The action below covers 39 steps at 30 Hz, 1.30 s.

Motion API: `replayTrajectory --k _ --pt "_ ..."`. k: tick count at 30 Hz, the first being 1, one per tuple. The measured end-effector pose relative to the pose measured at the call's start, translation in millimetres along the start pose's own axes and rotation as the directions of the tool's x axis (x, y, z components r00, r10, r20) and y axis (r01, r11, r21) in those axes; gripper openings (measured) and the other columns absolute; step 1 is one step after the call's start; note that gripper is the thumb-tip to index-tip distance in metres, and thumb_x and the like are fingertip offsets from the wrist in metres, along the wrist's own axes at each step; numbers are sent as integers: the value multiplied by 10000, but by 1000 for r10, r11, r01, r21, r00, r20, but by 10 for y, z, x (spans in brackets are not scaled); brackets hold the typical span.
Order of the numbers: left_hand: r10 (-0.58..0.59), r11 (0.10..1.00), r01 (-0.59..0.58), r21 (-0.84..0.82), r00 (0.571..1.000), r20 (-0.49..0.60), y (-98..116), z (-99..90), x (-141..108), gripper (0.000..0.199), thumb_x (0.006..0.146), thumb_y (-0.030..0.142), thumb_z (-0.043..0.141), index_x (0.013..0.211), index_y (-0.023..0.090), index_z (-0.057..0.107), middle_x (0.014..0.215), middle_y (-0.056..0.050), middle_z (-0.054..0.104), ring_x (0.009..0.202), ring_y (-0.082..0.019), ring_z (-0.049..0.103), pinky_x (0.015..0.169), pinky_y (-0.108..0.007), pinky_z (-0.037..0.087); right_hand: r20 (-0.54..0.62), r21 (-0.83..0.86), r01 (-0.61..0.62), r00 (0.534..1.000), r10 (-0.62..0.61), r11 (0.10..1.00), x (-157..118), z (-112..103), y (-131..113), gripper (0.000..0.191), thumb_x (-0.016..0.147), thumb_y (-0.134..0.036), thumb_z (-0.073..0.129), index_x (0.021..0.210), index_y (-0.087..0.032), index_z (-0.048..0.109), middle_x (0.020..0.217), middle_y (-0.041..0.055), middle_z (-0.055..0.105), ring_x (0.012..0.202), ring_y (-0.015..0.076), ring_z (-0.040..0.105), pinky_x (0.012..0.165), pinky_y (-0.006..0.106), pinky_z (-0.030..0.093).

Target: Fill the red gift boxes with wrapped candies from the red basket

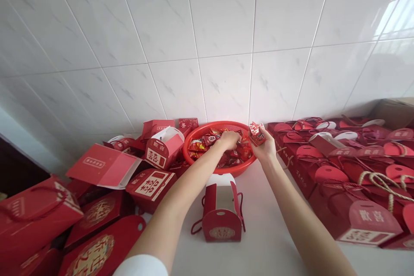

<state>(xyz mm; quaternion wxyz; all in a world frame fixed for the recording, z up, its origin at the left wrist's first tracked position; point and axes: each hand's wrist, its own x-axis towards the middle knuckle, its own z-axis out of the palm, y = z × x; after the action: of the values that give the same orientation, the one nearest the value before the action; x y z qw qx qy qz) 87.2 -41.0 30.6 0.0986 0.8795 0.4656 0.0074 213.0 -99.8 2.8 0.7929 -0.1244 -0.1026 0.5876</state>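
Note:
My left hand (230,139) reaches into the red plastic basket (190,133), its fingers curled down among the wrapped candies (210,139); whatever they grip is hidden. At the basket's right rim, my right hand (265,147) is closed around a few red-and-white wrapped candies (257,134). Below the basket, between my forearms, a red gift box (222,229) stands upright with its top open and its pale inside showing. Cord handles hang at both its sides.
Red gift boxes (152,185) lie piled at the left, some tilted with flaps up. Rows of red boxes with cord handles (362,211) stand at the right. A brown cardboard box (396,110) is at the far right. The tiled wall (223,86) rises behind the white table (258,250).

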Motion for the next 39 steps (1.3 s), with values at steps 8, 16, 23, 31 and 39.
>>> replayTrajectory --k 8,16,23,31,39 --pt "-114 981 55 -188 940 -321 -283 -85 -41 384 811 15 570 1142 148 710 1214 -131 710 1126 -259 657 948 -346 517 56 -41 13 998 -11 999 23 -29 19 132 836 -62 645 774 -178 638 769 -8 739 696 112 715 673 217 612" --pt "213 838 -161 -522 976 40 -134 -35 -31 304 728 88 622 959 182 796 846 -18 785 825 -189 733 803 -273 581 84 -53 38 996 -34 998 37 -49 31 112 832 -78 647 790 -182 648 767 -20 741 701 105 710 668 207 596" --pt "-77 943 82 -322 997 27 -272 41 20 400 727 62 619 1085 176 756 1151 -98 750 1052 -262 702 888 -320 556 19 -42 27 999 -26 999 15 -16 29 144 859 -59 604 785 -174 650 773 1 743 689 108 711 658 202 594" --pt "210 934 -119 -336 946 248 -168 -41 -107 365 673 115 713 1018 218 773 1006 -3 779 963 -198 713 804 -215 548 -13 -42 14 1000 -15 999 -52 82 12 196 867 -36 575 741 -168 647 710 -11 728 635 91 696 617 175 578" --pt "44 995 -17 -95 956 291 -39 54 -75 352 599 39 695 917 171 769 829 -63 766 738 -236 709 675 -280 537 56 -86 61 997 -56 994 -15 6 44 115 805 -62 674 763 -169 663 742 -12 741 651 99 710 626 165 579"
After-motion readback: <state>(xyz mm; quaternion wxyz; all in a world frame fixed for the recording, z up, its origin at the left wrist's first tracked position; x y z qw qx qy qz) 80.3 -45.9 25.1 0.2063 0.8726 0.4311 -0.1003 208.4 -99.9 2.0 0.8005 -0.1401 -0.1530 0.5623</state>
